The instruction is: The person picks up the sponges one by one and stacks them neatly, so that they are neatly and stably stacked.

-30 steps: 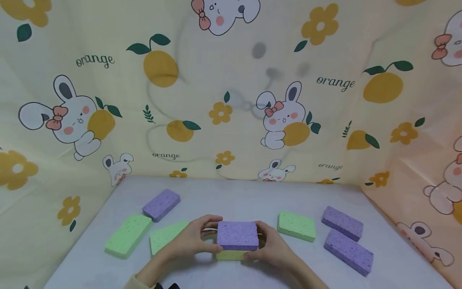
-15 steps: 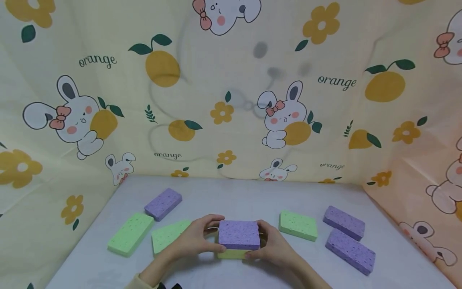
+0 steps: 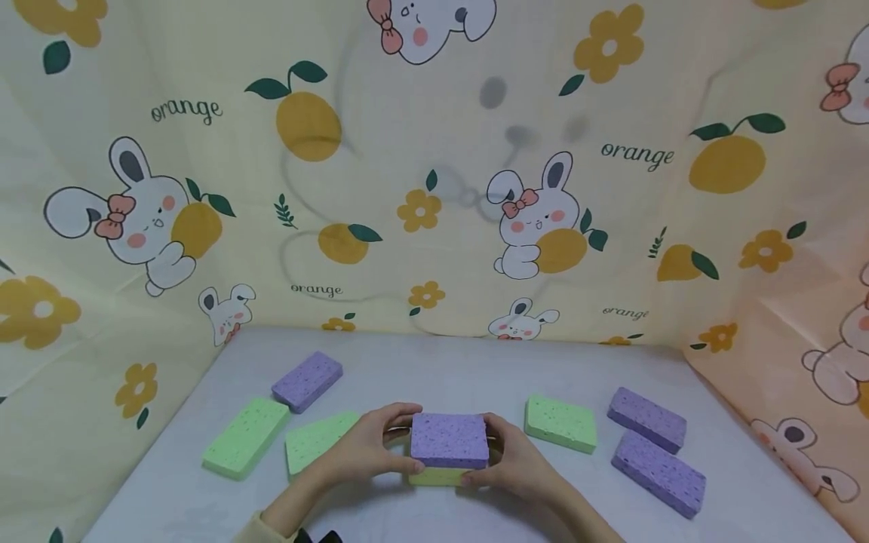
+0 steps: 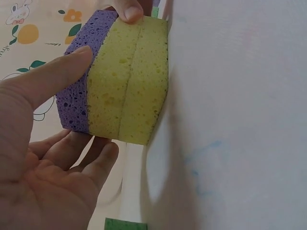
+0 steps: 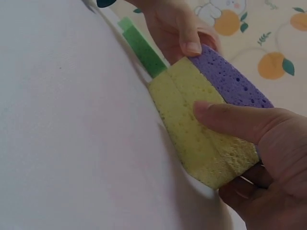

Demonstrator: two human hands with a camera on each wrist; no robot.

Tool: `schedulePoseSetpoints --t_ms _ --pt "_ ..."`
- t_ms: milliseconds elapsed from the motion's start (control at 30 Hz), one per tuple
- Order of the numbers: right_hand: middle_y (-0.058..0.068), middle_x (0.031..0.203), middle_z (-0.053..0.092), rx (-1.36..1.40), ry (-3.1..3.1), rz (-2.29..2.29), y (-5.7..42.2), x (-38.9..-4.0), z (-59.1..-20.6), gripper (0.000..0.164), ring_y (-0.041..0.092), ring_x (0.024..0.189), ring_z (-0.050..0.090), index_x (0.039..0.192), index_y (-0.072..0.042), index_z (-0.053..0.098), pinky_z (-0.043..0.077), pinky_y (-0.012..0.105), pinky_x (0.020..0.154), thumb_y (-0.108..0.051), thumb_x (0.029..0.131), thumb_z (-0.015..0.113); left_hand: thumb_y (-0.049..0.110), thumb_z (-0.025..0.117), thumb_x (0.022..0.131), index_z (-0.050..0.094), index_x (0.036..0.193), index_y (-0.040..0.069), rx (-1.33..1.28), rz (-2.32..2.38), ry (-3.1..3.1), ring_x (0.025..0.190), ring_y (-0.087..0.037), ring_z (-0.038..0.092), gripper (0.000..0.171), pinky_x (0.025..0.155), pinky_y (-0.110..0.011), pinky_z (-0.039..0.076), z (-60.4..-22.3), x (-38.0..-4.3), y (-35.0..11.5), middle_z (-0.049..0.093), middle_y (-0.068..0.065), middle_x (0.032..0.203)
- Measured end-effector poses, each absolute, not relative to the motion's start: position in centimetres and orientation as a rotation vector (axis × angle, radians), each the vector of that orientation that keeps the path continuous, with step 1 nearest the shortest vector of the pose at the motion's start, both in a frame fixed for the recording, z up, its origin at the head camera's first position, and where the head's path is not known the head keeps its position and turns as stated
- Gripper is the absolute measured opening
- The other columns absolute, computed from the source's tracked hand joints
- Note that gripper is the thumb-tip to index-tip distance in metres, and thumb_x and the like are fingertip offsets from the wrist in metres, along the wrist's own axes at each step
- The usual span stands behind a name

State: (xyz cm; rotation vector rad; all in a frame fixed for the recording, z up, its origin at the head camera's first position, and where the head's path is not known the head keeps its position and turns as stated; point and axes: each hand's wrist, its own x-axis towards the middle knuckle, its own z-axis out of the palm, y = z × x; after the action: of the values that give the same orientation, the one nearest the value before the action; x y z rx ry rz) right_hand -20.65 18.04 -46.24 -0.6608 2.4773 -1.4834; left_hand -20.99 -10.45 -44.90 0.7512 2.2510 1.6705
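Observation:
A purple sponge (image 3: 448, 437) lies on top of a yellow layer (image 3: 437, 477) at the front middle of the table. In the left wrist view a seam splits this layer into an upper yellow sponge (image 4: 108, 81) and a lower yellow sponge (image 4: 149, 81), which stands on the table. My left hand (image 3: 366, 446) grips the stack's left end, its thumb on the front near the purple sponge's lower edge. From the right end, my right hand (image 3: 519, 461) holds the same stack, thumb against the yellow front. The fingers behind are partly hidden.
To the left lie a purple sponge (image 3: 307, 381) and two green sponges, one outermost (image 3: 246, 439) and one partly behind my left arm (image 3: 315, 445). On the right are a green sponge (image 3: 560, 424) and two purple sponges (image 3: 658, 473). A patterned cloth (image 3: 434, 249) walls the table's back and sides.

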Motion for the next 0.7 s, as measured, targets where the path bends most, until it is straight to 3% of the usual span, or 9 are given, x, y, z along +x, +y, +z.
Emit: schedulePoseSetpoints --t_ms 133,400,600,700 --pt "0.008 0.134 0.056 -0.699 2.55 -1.462 19.3 -20.4 -45.4 0.086 0.032 0.123 0.052 0.141 -0.009 0.047 0.038 0.054 0.107 -0.032 0.07 0.09 0.02 0.088 0.075 0.044 0.142 -0.003 0.752 1.672 2.247 0.127 -0.024 0.05 0.083 0.108 -0.037 0.039 -45.0 -21.1 -10.4 0.055 -0.008 0.138" --pt "0.005 0.139 0.054 -0.633 2.917 -1.487 27.3 -19.9 -43.8 0.069 0.032 0.13 0.045 0.136 -0.016 0.056 0.038 0.05 0.107 -0.027 0.075 0.086 0.023 0.087 0.077 0.041 0.144 -0.001 0.715 1.706 2.188 0.127 -0.024 0.05 0.085 0.108 -0.034 0.04 -45.4 -20.9 -10.5 0.052 -0.009 0.14" --pt "0.018 0.139 0.053 -0.478 3.069 -1.325 30.9 -20.5 -44.6 0.075 0.049 0.124 0.045 0.137 -0.011 0.057 0.036 0.07 0.098 -0.027 0.072 0.089 0.026 0.087 0.076 0.041 0.145 0.0 0.706 1.695 2.195 0.128 -0.024 0.05 0.087 0.106 -0.031 0.041 -45.7 -21.1 -10.9 0.052 -0.008 0.141" --pt "0.023 0.14 0.05 -0.404 3.079 -1.244 32.2 -20.9 -44.6 0.08 0.056 0.122 0.044 0.139 -0.012 0.055 0.035 0.074 0.096 -0.032 0.07 0.09 0.024 0.087 0.076 0.041 0.146 0.0 0.709 1.698 2.175 0.128 -0.025 0.049 0.087 0.107 -0.031 0.041 -45.6 -21.3 -10.6 0.051 -0.008 0.141"
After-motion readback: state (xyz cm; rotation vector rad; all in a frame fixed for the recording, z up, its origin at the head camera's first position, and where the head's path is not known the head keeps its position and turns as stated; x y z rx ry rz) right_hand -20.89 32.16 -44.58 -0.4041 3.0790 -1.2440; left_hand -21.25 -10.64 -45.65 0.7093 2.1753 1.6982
